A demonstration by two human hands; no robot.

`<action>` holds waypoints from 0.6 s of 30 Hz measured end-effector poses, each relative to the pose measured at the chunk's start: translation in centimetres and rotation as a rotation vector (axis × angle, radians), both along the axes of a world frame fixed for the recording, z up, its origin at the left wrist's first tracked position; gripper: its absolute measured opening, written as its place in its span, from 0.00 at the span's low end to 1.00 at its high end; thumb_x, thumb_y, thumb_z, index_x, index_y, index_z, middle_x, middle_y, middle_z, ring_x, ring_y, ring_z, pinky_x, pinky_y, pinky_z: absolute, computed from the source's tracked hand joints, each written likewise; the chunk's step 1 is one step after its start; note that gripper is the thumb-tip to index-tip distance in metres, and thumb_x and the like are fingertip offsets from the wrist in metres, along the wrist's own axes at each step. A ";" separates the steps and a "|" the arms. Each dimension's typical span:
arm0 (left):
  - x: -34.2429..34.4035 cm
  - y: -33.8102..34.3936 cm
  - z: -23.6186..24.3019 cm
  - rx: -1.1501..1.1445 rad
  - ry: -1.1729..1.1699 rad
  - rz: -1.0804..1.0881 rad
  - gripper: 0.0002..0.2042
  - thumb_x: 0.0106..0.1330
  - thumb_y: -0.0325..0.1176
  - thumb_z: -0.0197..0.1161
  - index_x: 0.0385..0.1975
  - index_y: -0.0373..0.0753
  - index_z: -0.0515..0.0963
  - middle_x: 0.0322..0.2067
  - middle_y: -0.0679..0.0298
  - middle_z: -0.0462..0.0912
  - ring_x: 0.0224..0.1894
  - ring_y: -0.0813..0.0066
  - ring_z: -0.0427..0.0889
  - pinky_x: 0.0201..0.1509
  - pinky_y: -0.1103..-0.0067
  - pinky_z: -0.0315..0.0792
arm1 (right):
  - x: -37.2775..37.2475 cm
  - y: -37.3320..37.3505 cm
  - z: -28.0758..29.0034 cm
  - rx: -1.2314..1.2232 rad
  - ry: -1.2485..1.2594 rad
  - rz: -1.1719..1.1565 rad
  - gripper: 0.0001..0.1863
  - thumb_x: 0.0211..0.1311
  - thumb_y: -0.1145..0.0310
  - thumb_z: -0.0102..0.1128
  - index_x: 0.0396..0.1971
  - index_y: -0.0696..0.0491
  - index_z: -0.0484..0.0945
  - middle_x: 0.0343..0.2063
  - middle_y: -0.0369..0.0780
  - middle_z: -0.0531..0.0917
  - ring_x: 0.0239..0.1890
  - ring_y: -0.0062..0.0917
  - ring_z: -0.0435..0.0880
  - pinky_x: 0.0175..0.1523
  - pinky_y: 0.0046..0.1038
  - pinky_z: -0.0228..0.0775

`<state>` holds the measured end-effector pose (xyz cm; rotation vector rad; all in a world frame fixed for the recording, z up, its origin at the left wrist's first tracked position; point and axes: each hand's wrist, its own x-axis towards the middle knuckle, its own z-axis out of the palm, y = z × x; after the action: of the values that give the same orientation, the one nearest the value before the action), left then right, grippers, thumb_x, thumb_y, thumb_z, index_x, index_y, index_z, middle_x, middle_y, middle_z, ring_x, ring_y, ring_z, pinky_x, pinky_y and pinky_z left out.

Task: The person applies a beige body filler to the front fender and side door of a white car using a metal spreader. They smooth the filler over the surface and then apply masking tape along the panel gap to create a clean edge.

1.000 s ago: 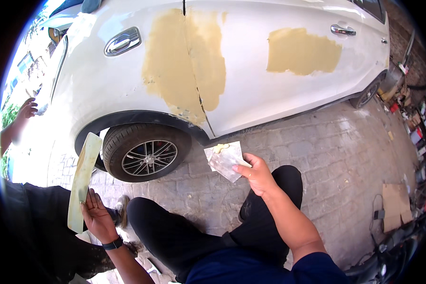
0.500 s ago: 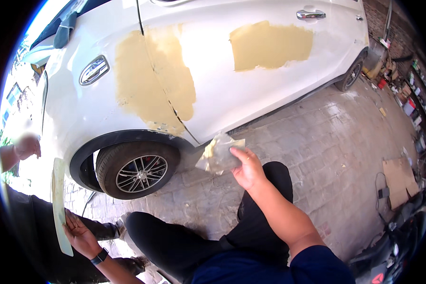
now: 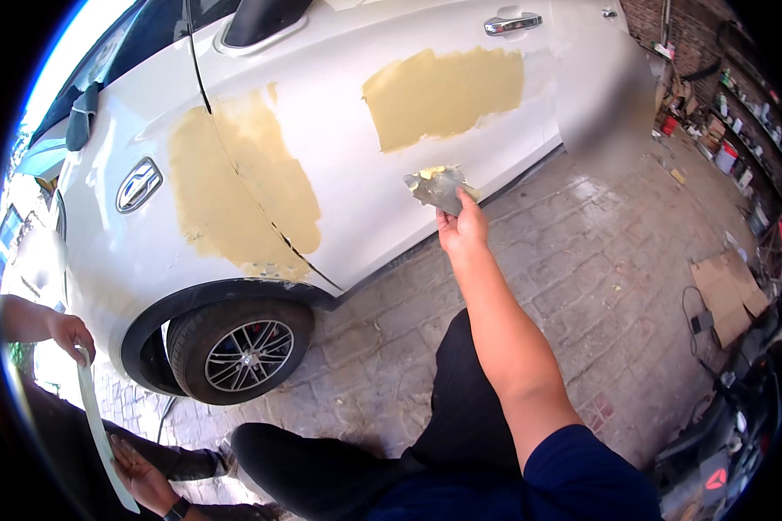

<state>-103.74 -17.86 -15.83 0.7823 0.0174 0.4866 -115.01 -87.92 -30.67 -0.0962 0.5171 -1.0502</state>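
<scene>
My right hand (image 3: 465, 227) is stretched toward the white car's door. It is closed on a thin grey putty spreader (image 3: 441, 189) with yellowish filler along its far edge. Low on the left, my left hand (image 3: 146, 479) has its fingers around the lower part of a long, pale green flat strip (image 3: 96, 417). Another person's hand (image 3: 74, 337) grips the strip's upper end. Tan filler covers one patch (image 3: 243, 182) across the fender and door seam, and another patch (image 3: 443, 91) on the door.
The front wheel (image 3: 248, 356) stands near my knees on the brick floor (image 3: 547, 269). At the right lie a cardboard sheet (image 3: 725, 295) and a cable. Shelves (image 3: 760, 130) of bottles and cans line the far right. The other person's dark-clothed legs (image 3: 69, 434) are at my left.
My right hand has moved up and forward with the spreader, closer to the door. The other person's hand has come onto the strip's upper end. The view has shifted to the right.
</scene>
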 end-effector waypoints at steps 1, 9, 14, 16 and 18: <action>-0.3 -0.6 0.3 0.012 -0.020 -0.010 0.27 0.87 0.36 0.40 0.77 0.24 0.53 0.78 0.45 0.58 0.80 0.58 0.58 0.86 0.67 0.55 | 0.0 0.8 -0.2 -0.009 -0.003 0.018 0.21 0.72 0.69 0.67 0.61 0.52 0.74 0.55 0.38 0.82 0.55 0.30 0.83 0.58 0.34 0.77; -2.3 -8.3 -4.3 0.158 -0.021 -0.401 0.29 0.85 0.42 0.45 0.77 0.29 0.57 0.75 0.47 0.64 0.76 0.60 0.65 0.81 0.67 0.59 | -1.0 11.4 1.9 -0.324 -0.128 0.380 0.18 0.73 0.67 0.67 0.58 0.52 0.77 0.53 0.36 0.84 0.54 0.27 0.85 0.56 0.34 0.79; -9.3 -24.9 -11.4 0.562 -0.064 -0.921 0.32 0.79 0.40 0.58 0.76 0.28 0.60 0.72 0.43 0.70 0.70 0.53 0.75 0.72 0.64 0.69 | -0.3 20.2 -0.1 -0.283 -0.299 0.692 0.13 0.75 0.68 0.65 0.55 0.54 0.80 0.52 0.38 0.86 0.54 0.26 0.86 0.56 0.36 0.81; -9.4 -29.2 -12.3 0.425 -0.038 -0.972 0.30 0.79 0.38 0.59 0.75 0.30 0.62 0.69 0.49 0.74 0.71 0.57 0.74 0.74 0.65 0.66 | -0.2 21.8 -0.5 -0.292 -0.257 0.720 0.12 0.76 0.68 0.64 0.54 0.54 0.81 0.51 0.38 0.86 0.54 0.25 0.86 0.56 0.35 0.82; -8.0 -31.6 -13.9 0.294 -0.048 -0.998 0.23 0.81 0.34 0.57 0.71 0.31 0.68 0.64 0.55 0.79 0.67 0.65 0.77 0.71 0.67 0.68 | -0.3 22.1 -0.9 -0.334 -0.211 0.734 0.13 0.76 0.66 0.64 0.54 0.54 0.81 0.51 0.37 0.86 0.53 0.23 0.85 0.54 0.33 0.82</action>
<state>-111.74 -49.43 -29.70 0.9568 -0.4783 -0.4518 -115.27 -65.86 -31.59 -0.4317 0.0842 -0.4073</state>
